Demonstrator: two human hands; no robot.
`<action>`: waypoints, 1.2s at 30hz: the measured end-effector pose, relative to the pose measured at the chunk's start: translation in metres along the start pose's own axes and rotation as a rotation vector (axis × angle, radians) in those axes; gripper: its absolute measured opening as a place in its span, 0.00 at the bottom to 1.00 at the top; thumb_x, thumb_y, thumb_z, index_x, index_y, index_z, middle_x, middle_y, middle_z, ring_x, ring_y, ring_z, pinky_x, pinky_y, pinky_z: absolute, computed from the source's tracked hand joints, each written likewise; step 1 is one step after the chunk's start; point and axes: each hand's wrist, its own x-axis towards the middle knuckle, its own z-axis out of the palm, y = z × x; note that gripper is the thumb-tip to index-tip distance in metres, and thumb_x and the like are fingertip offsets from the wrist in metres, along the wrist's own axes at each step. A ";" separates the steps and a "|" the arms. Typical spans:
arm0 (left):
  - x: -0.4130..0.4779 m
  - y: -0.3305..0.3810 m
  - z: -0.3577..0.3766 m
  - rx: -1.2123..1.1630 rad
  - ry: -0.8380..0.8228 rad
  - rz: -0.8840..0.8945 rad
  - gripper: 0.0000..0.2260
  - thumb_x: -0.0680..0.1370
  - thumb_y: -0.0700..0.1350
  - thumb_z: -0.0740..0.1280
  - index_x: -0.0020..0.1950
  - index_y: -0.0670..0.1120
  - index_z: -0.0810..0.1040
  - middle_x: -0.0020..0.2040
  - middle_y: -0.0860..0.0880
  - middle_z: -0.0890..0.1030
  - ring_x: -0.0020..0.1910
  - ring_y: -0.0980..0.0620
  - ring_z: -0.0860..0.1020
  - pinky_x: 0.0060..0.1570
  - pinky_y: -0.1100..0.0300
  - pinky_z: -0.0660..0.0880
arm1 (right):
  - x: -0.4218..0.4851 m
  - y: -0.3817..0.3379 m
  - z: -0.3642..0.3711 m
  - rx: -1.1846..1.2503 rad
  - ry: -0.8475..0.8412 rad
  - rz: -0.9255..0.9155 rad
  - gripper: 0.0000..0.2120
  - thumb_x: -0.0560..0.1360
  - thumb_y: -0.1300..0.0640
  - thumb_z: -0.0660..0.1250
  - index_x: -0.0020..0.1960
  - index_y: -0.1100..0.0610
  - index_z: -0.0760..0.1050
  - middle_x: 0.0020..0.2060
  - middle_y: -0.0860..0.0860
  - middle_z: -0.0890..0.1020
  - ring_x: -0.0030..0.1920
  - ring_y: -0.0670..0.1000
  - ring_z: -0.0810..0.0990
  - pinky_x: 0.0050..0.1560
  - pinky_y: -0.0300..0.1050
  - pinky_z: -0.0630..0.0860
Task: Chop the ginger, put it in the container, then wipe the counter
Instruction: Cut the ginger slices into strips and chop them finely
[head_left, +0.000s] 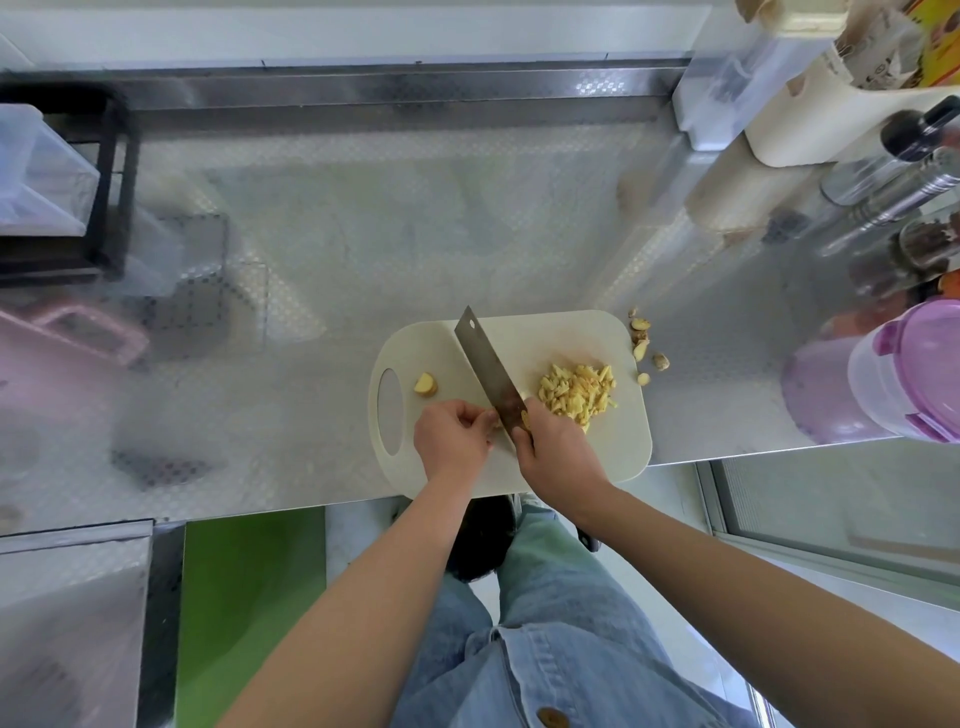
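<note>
— Our right hand (558, 457) grips the cleaver (488, 371) mid-frame; our left hand (454, 439) pinches a ginger piece (496, 425) against its blade.
— We see chopped ginger (579, 395) heaped right of it on the cutting board (615, 449); lidded container (909, 374), right edge.

Left grip (453, 435), right grip (557, 456), both curled.

- Your counter (311, 260) is sheet metal, embossed with a fine dimpled pattern, shiny and reflective.
- Your cutting board (597, 457) is smooth, matt cream plastic.
- Your cleaver (485, 358) has a bare metal blade with a dull brushed sheen.
- The chopped ginger (576, 389) looks fibrous and rough.
- The container (883, 384) is glossy translucent plastic.
- Your trousers (561, 597) are denim cloth.
</note>
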 end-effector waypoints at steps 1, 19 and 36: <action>0.000 0.000 0.000 0.002 0.001 0.003 0.12 0.71 0.44 0.75 0.29 0.51 0.77 0.29 0.46 0.82 0.32 0.45 0.82 0.41 0.47 0.80 | 0.002 -0.002 0.001 0.001 0.006 0.003 0.05 0.80 0.58 0.57 0.50 0.60 0.66 0.33 0.55 0.73 0.33 0.57 0.72 0.32 0.49 0.69; -0.002 -0.001 0.001 -0.009 0.018 0.004 0.13 0.72 0.44 0.74 0.28 0.49 0.76 0.28 0.47 0.81 0.32 0.44 0.82 0.41 0.47 0.79 | -0.004 -0.003 -0.003 0.052 0.055 -0.025 0.07 0.80 0.58 0.58 0.53 0.60 0.69 0.32 0.54 0.75 0.31 0.54 0.72 0.34 0.50 0.72; -0.001 0.000 0.002 0.024 0.025 0.020 0.11 0.72 0.44 0.74 0.31 0.49 0.77 0.30 0.46 0.82 0.33 0.44 0.82 0.40 0.49 0.78 | 0.003 -0.013 -0.002 -0.002 0.000 0.016 0.03 0.80 0.59 0.57 0.49 0.59 0.64 0.34 0.55 0.73 0.35 0.57 0.72 0.33 0.48 0.69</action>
